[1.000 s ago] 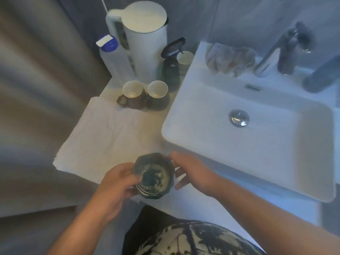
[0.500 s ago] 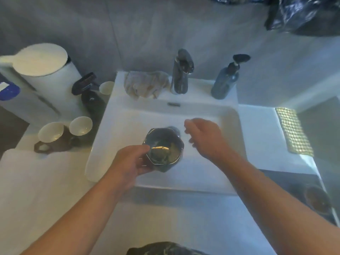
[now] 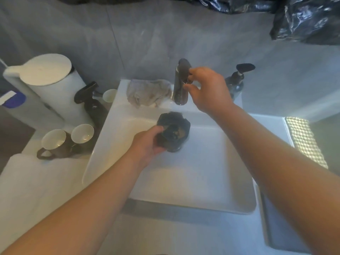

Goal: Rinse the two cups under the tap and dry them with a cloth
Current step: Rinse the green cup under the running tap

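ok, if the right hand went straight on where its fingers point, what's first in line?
The tap: the right hand points left and away, fingers curled at the tap's lever and seemingly touching it. Past it lies the crumpled cloth, depth unclear.

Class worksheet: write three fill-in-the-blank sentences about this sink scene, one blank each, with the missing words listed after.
1. The left hand holds the dark ____ over the sink.
2. The right hand grips the ____.
3. ____ brown mugs stand together, left of the sink.
Missing words: cup; tap; two.
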The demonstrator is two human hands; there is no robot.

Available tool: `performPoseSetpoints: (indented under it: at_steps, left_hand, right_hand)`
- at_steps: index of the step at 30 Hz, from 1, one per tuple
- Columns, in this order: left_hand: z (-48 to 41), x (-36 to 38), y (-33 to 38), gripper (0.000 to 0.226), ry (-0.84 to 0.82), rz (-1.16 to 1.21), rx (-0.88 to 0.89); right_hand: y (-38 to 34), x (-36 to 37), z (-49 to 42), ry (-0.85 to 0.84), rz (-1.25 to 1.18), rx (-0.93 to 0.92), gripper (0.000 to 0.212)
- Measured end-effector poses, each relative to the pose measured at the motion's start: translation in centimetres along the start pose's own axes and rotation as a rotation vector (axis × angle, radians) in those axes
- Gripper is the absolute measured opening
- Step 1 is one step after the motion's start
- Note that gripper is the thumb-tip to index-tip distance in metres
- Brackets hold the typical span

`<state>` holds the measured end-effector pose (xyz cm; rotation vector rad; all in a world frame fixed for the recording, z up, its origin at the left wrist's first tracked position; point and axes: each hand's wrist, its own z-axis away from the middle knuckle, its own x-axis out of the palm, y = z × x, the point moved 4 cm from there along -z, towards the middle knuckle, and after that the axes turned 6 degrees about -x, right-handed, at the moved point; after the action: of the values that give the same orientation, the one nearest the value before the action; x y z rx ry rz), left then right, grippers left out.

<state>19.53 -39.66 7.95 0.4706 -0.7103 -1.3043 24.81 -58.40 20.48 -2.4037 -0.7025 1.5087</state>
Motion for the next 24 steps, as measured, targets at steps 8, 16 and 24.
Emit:
performPoseSetpoints:
  at_steps: [8,16,24]
  left_hand:
    - [-0.4,1.6,0.6,0.012,-0.051,-0.056,0.022]
    - [-0.7,1.6,0.3,0.023,-0.15,0.024,0.01]
    - [-0.3,2.4,-0.2,0.037,-0.225,0.052,-0.054]
  right_hand:
    - [0.2,-1.1,-3.0,0.002,-0.128,0.159,0.026]
    - [3.3,2.1,6.3,0.078,-0.604,0.689,0.014]
    - [2.3,4.6,10.6,-0.092,-0.941,0.731,0.024]
